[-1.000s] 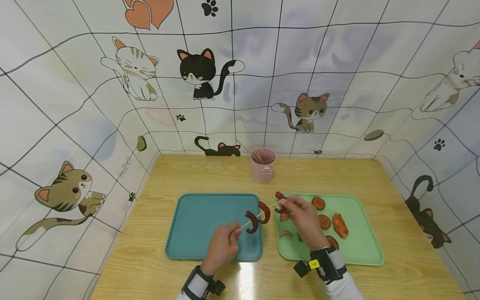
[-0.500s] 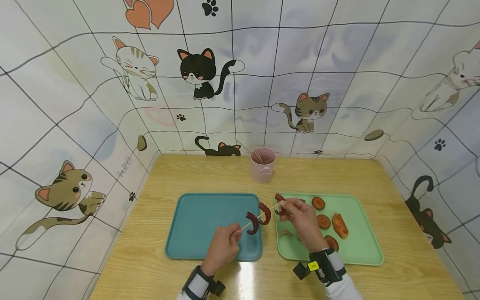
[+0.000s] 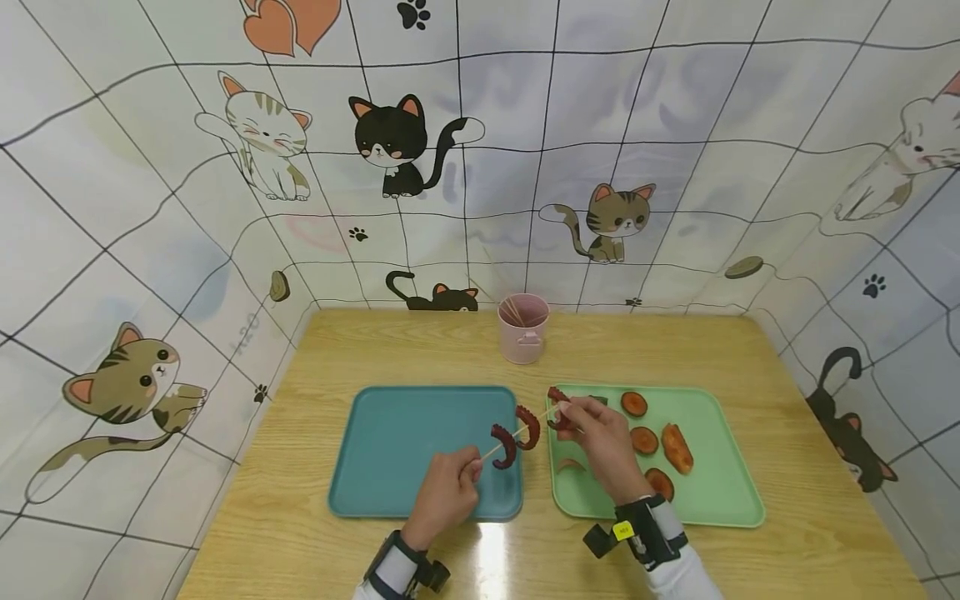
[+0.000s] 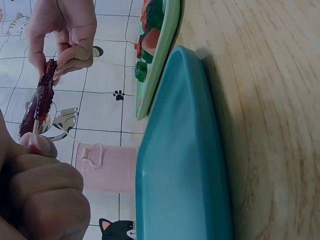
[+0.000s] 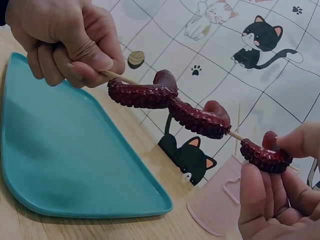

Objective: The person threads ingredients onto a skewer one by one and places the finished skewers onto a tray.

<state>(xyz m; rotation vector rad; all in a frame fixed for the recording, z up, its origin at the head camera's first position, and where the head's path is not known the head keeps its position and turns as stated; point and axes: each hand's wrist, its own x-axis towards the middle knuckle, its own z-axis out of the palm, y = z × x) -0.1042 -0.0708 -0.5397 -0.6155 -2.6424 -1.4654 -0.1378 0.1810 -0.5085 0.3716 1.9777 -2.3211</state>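
My left hand (image 3: 444, 493) grips the lower end of a thin wooden skewer (image 5: 236, 135) above the right part of the blue tray (image 3: 405, 442). Two dark red octopus tentacles, a nearer one (image 5: 141, 95) and a middle one (image 5: 200, 119), are threaded along it. At the far end, my right hand (image 3: 609, 446) pinches a third, smaller tentacle (image 5: 266, 154) between thumb and fingers. The skewer runs into this piece, and a bit of its tip shows beyond, as seen in the right wrist view. Both hands are raised off the trays.
A green tray (image 3: 720, 483) on the right bears several round brown slices (image 3: 633, 404), an orange-brown piece (image 3: 677, 450) and green bits partly hidden by my right hand. Behind the trays stands a pink bucket (image 3: 522, 340) with skewers. A cat-print sheet (image 3: 495, 183) surrounds the wooden table (image 3: 262, 467).
The head view has shifted slightly. Both hands keep nearly the same places on the skewer and the third tentacle, with only tiny movement of the right fingers.
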